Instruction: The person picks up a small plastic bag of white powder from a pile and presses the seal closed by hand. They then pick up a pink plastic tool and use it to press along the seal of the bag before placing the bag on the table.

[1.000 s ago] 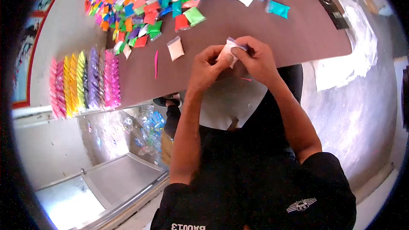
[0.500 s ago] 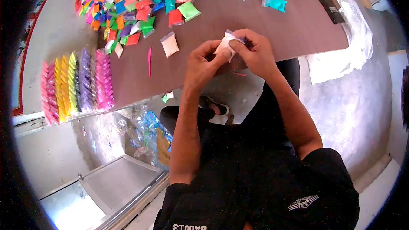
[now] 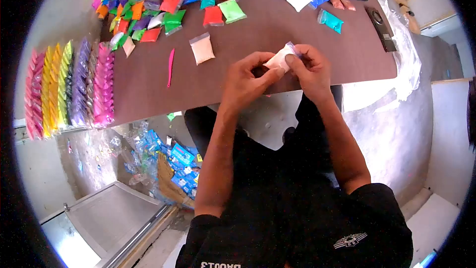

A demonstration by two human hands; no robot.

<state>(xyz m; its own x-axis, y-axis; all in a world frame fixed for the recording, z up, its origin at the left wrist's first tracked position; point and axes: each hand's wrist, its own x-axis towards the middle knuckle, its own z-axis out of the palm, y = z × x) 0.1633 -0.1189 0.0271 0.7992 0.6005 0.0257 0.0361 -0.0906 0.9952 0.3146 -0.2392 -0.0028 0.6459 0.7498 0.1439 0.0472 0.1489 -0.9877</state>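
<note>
A small clear packet with pale pink content (image 3: 278,59) is held between both hands above the table's front edge. My left hand (image 3: 250,80) pinches its left lower side. My right hand (image 3: 312,72) grips its right end, with the thumb pressed on the packet's face. To the left, another pale peach packet (image 3: 202,49) lies flat on the brown table (image 3: 258,30). A thin pink plastic tool (image 3: 171,68) rests farther left.
Many coloured packets (image 3: 173,19) are heaped at the back left. Rows of wrapped packets (image 3: 79,87) line the left edge. A teal packet (image 3: 330,21) and a dark flat device (image 3: 381,29) lie at the right. Blue packaging (image 3: 183,156) is on the floor.
The view has shifted, so the table's contents appear moved. Both hands still hold the packet, which is now tilted more to the right. The legs below have moved.
</note>
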